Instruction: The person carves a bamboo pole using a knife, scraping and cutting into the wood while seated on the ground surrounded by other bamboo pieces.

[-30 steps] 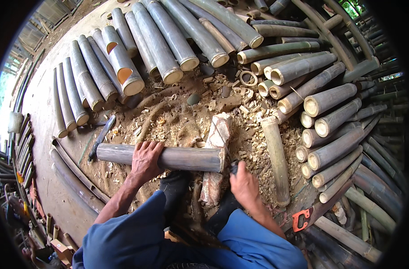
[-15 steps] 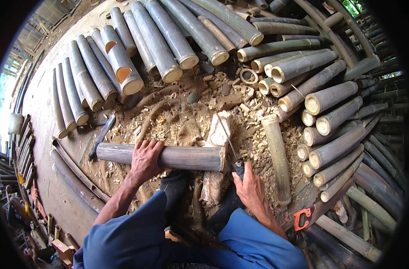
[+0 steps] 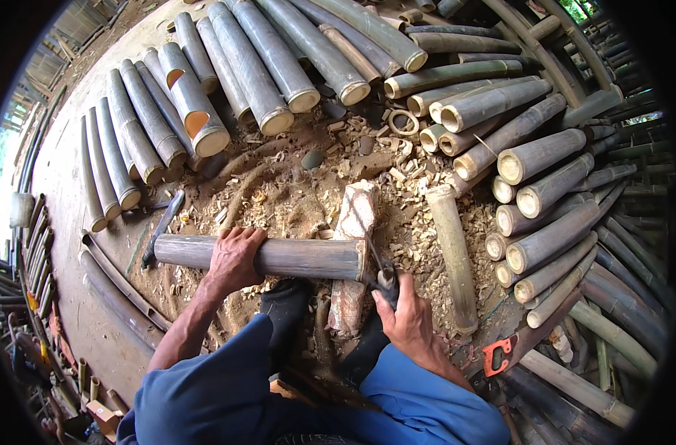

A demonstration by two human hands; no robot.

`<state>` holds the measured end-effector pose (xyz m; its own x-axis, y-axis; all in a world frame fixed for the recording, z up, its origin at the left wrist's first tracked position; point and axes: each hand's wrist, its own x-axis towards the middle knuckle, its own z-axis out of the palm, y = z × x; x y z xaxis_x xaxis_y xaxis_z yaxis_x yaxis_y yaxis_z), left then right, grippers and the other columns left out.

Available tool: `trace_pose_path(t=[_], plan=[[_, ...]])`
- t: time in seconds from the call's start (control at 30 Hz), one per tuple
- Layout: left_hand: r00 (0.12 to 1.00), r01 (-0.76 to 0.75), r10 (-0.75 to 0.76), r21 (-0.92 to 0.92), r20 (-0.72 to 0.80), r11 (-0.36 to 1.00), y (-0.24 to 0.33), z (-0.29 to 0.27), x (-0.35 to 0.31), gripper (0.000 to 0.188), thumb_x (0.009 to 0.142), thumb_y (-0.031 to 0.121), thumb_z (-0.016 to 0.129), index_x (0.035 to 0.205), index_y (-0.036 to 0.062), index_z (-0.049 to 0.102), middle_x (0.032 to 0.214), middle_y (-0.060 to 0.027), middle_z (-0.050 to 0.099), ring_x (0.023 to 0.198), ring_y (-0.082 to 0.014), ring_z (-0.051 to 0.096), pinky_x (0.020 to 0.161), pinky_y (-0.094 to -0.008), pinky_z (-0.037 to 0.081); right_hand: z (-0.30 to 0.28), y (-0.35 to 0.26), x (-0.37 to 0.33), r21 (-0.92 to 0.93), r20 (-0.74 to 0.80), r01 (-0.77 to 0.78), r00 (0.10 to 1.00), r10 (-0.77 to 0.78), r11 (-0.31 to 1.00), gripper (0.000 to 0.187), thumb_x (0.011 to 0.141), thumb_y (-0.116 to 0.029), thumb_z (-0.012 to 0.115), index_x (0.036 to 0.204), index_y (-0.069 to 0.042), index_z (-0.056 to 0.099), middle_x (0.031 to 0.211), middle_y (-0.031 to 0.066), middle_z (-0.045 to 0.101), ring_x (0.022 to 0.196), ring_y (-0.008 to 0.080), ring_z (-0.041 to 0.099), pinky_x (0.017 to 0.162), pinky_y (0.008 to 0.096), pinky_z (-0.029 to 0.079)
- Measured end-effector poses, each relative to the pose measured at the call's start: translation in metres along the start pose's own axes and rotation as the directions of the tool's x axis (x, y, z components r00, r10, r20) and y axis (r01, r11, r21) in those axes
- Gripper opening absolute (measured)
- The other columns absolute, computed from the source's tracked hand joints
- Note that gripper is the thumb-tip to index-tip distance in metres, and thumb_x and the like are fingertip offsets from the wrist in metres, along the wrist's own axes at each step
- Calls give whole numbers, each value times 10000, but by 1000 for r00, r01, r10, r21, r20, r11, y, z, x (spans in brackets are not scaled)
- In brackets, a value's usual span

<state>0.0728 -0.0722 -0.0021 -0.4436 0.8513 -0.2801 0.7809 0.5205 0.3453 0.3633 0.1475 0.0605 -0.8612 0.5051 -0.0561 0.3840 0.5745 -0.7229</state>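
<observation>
My left hand (image 3: 236, 258) is wrapped over a thick grey-brown bamboo section (image 3: 308, 257) that lies sideways in front of my legs. The bamboo's right end rests across a pale, reddish block (image 3: 350, 304). Beside that end, my right hand (image 3: 408, 317) grips the dark handle of a knife (image 3: 375, 251) with a long, narrow blade. The blade slants up and away to the left, close along the bamboo's cut end; whether it touches the rim I cannot tell.
Pale wood chips (image 3: 405, 200) cover the ground. A dark-handled blade tool (image 3: 164, 226) lies by the bamboo's left end. A lone bamboo piece (image 3: 453, 259) lies at right, near stacked bamboo (image 3: 553, 200) and an orange-handled saw (image 3: 496, 357). More sections (image 3: 279, 59) line the far side.
My right hand has moved slightly left and nearer the bamboo's end, and the knife has turned with its blade closer to the rim. The left hand keeps its hold.
</observation>
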Motion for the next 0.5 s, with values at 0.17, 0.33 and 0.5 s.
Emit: trace_pose_path(t=[0.17, 0.33, 0.5], plan=[[999, -45, 45, -17, -20, 999, 6, -1, 8, 663, 559, 219, 902, 1163, 106, 652, 1084, -108, 691, 1110, -343, 656, 1047, -471, 476, 41, 69, -7, -104, 121, -259, 955, 271, 960, 290, 1041, -192, 657, 1171, -22, 461, 806, 210, 705, 638, 394, 726, 542, 478, 590], [1000, -5, 5, 10, -21, 1000, -8, 4, -1, 699, 553, 213, 897, 1205, 116, 663, 1120, -112, 692, 1129, -356, 647, 1043, -476, 481, 19, 21, -1, 52, -37, -165, 985, 167, 985, 377, 1035, -251, 696, 1231, 16, 515, 859, 249, 717, 672, 416, 726, 569, 486, 570], [997, -20, 18, -27, -71, 999, 16, -5, -1, 978, 538, 171, 943, 1439, 118, 565, 1385, -141, 591, 1316, -376, 541, 1130, -498, 414, 11, 27, -16, 177, -88, -96, 990, 113, 979, 511, 1028, -320, 712, 1347, 33, 527, 981, 284, 708, 857, 472, 724, 725, 516, 572]])
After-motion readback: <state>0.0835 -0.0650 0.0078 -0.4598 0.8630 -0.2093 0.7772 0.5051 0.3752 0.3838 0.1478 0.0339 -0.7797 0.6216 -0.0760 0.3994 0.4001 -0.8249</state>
